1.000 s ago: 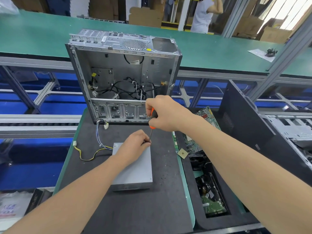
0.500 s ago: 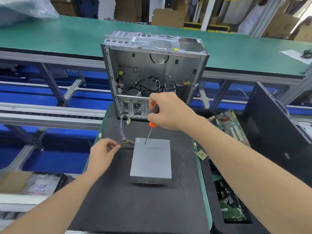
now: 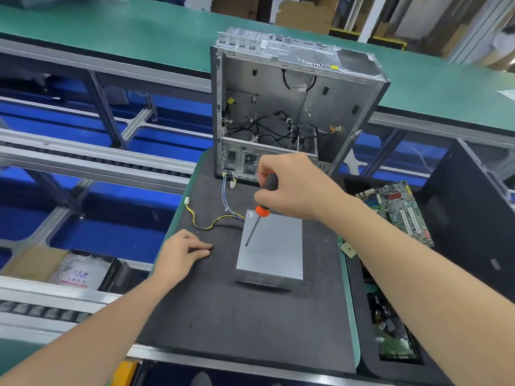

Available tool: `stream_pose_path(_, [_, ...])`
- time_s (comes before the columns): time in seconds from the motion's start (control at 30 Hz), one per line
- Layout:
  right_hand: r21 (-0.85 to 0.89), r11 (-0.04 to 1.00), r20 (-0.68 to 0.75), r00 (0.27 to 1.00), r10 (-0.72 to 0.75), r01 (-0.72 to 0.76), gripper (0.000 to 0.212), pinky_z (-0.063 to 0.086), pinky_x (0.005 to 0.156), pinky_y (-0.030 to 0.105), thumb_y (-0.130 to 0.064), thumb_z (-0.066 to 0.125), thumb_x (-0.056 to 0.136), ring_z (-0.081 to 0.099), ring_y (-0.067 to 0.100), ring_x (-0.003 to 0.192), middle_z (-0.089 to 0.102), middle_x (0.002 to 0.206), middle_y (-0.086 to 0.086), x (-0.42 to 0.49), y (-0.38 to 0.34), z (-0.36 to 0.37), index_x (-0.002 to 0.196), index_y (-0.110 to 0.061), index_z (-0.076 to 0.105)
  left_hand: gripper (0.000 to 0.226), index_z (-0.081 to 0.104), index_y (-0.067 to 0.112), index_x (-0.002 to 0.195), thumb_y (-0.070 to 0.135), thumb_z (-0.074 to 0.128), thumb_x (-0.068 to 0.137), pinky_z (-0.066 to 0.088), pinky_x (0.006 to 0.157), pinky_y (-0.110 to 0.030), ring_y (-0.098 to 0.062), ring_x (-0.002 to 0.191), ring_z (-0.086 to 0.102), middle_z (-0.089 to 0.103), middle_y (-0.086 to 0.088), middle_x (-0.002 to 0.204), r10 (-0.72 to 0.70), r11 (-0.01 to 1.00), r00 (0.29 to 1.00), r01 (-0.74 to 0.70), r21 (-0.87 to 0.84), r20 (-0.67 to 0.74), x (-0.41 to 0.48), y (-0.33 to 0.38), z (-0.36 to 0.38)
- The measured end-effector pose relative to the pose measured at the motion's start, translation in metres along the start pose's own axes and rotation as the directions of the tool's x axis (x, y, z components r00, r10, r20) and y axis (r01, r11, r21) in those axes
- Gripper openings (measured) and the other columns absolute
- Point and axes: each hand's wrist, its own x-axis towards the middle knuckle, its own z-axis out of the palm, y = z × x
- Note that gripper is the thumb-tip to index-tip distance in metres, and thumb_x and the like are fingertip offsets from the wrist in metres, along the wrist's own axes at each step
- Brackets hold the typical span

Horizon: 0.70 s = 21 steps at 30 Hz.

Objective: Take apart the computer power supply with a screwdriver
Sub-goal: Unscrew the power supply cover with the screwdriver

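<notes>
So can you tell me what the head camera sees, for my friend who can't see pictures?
A right hand holds a screwdriver tip-down over a grey power supply lying on a black mat. The left hand rests on the mat beside it. An open computer case stands behind.

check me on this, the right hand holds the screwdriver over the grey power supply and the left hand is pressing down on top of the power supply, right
Not quite. In the head view, the left hand is not on the power supply; it rests on the black mat to the left of it, clear of the box. The rest stands: the right hand holds the screwdriver over the grey power supply.
</notes>
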Motion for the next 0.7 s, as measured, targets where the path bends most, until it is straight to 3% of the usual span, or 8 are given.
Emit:
stream_pose_path(0.13, [0.022,1.000,0.004,1.000,-0.012,0.012,0.015,0.051,0.058,0.034,-0.025,0.068,0.072,0.056,0.014,0.070,0.062,0.068,-0.011,-0.011,-0.002,0.010,0.079,-0.019,0.056,0.019,0.083,0.026,0.110,0.019,0.078,0.093,0.038,0.074,-0.005,0.000,0.082,0.059,0.066,0.010,0.095,0.069,0.995,0.997,-0.072,-0.062,-0.042,-0.002,0.018,-0.010])
stream_pose_path(0.27, [0.019,1.000,0.006,1.000,-0.022,0.022,0.015,0.049,0.058,0.033,-0.025,0.068,0.073,0.052,0.005,0.070,0.060,0.067,-0.012,-0.015,-0.004,0.018,0.078,-0.021,0.054,0.022,0.083,0.025,0.107,0.009,0.075,0.094,0.048,0.087,-0.013,-0.006,0.096,0.067,0.072,0.006,0.103,0.264,0.914,0.963,-0.230,-0.333,0.061,-0.003,0.068,-0.014])
stream_pose_path(0.37, [0.015,0.999,-0.001,1.000,-0.031,0.031,0.015,0.048,0.061,0.033,-0.026,0.068,0.074,0.051,0.003,0.072,0.059,0.069,-0.012,-0.016,-0.005,0.023,0.078,-0.022,0.053,0.020,0.080,0.011,0.111,0.001,0.067,0.098,0.052,0.094,-0.016,-0.009,0.108,0.072,0.079,0.003,0.111,0.284,0.832,0.925,-0.107,-0.545,0.253,-0.001,0.092,-0.013])
stream_pose_path(0.47, [0.007,1.000,0.004,1.000,-0.028,0.028,0.015,0.048,0.062,0.034,-0.025,0.068,0.074,0.050,0.003,0.076,0.059,0.070,-0.012,-0.016,-0.004,0.025,0.078,-0.021,0.053,0.024,0.079,0.014,0.111,0.000,0.061,0.102,0.054,0.097,-0.020,-0.011,0.112,0.073,0.080,0.003,0.111,0.278,0.817,0.876,0.001,-0.577,0.394,-0.001,0.094,-0.013])
stream_pose_path(0.7, [-0.008,1.000,-0.001,1.000,-0.030,0.030,0.016,0.048,0.063,0.034,-0.025,0.067,0.075,0.050,0.004,0.078,0.059,0.071,-0.011,-0.014,-0.005,0.027,0.079,-0.022,0.052,0.019,0.078,0.010,0.105,-0.001,0.063,0.101,0.058,0.089,-0.023,-0.018,0.103,0.075,0.081,-0.003,0.102,0.275,0.813,0.873,0.012,-0.582,0.403,0.000,0.092,-0.016])
